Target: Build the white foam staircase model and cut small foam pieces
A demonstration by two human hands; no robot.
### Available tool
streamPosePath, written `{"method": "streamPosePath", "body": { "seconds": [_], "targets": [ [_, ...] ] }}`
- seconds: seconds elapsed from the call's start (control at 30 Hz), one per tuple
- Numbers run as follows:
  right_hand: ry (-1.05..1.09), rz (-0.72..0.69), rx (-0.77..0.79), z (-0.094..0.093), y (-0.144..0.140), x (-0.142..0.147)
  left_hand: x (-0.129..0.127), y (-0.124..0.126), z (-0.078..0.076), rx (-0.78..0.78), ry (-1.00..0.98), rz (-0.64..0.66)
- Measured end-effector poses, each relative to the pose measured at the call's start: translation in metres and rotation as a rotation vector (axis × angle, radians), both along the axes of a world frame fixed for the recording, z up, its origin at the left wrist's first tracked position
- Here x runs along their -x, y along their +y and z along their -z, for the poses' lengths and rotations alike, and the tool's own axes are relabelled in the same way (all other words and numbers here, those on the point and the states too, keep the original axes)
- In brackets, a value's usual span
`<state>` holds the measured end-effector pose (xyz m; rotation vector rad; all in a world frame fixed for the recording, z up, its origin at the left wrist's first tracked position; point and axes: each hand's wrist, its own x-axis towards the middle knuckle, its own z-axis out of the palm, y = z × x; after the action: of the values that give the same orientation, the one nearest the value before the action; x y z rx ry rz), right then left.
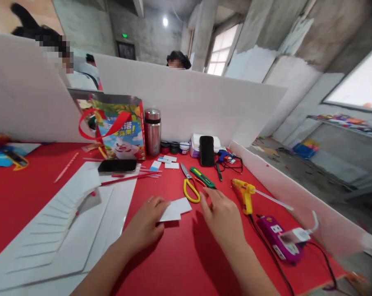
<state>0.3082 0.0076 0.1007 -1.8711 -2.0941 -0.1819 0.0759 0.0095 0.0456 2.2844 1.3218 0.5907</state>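
White card piece (174, 210) lies on red table (180, 255), pinched at its edge by left hand (145, 224); right hand (223, 218) hovers beside it, fingers loosely spread, grasping nothing.

Matt white foam card (175, 210), glossy metal flask (152, 131), smooth red tabletop (186, 255).

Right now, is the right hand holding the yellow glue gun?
No, the right hand lies open on the red table, apart from the glue gun.
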Motion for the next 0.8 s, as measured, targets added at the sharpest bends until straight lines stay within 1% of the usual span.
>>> {"method": "streamPosePath", "body": {
  "seconds": [0.03, 0.1, 0.17, 0.23, 0.37, 0.57, 0.7, 0.8],
  "targets": [
    [-0.035, 0.022, 0.048, -0.002, 0.011, 0.006, -0.002, -0.001, -0.001, 0.000, -0.003, 0.011],
    [-0.083, 0.055, 0.097, -0.001, 0.031, 0.011, -0.002, -0.002, -0.002, 0.005, -0.001, 0.017],
    [-0.116, 0.065, 0.120, 0.006, 0.047, 0.009, 0.001, 0.000, -0.003, 0.006, 0.007, -0.012],
    [-0.148, 0.059, 0.141, 0.014, 0.056, 0.005, 0.007, 0.004, -0.002, -0.001, 0.014, -0.060],
    [-0.182, 0.049, 0.163, 0.023, 0.064, 0.000, 0.016, 0.010, 0.001, -0.005, 0.007, -0.117],
    [-0.190, 0.042, 0.197, 0.027, 0.073, 0.000, 0.013, 0.007, 0.001, 0.029, -0.015, -0.082],
    [-0.199, 0.090, 0.140, 0.027, 0.081, -0.014, 0.013, 0.005, -0.002, 0.108, -0.046, -0.067],
    [-0.213, 0.106, 0.153, 0.028, 0.088, -0.025, 0.014, 0.005, -0.006, 0.148, -0.060, -0.068]
  ]
}}
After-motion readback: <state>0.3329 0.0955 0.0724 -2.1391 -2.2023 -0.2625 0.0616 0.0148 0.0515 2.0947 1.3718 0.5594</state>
